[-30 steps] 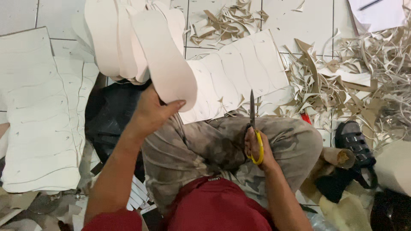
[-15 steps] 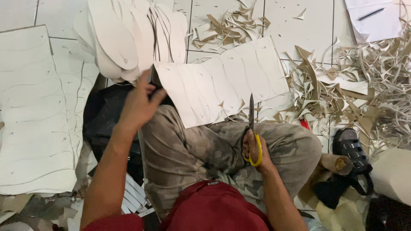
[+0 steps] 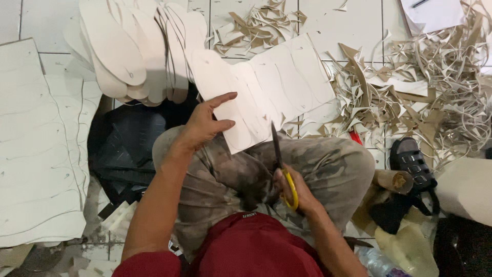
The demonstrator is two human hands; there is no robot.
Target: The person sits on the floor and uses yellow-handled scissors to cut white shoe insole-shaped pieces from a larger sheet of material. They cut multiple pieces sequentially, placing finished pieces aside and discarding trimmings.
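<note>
My left hand (image 3: 205, 123) grips the near left edge of a pale cardboard sheet (image 3: 277, 87) marked with sole-shaped outlines, which lies across my knees and the floor. My right hand (image 3: 294, 192) holds yellow-handled scissors (image 3: 281, 164), blades pointing up at the sheet's near edge. A fanned pile of cut sole shapes (image 3: 133, 51) rests on the floor just left of the sheet. I sit cross-legged in camouflage trousers (image 3: 328, 164).
A large stack of marked cardboard sheets (image 3: 36, 149) lies at the left. Curled cardboard offcuts (image 3: 425, 87) cover the floor at the right. A dark sandal (image 3: 412, 164), a cardboard roll (image 3: 392, 179) and a black bag (image 3: 123, 149) lie close by my legs.
My left hand laid a cut sole shape on the pile, then came back and took hold of the marked sheet's edge. The scissors hand stayed on my lap.
</note>
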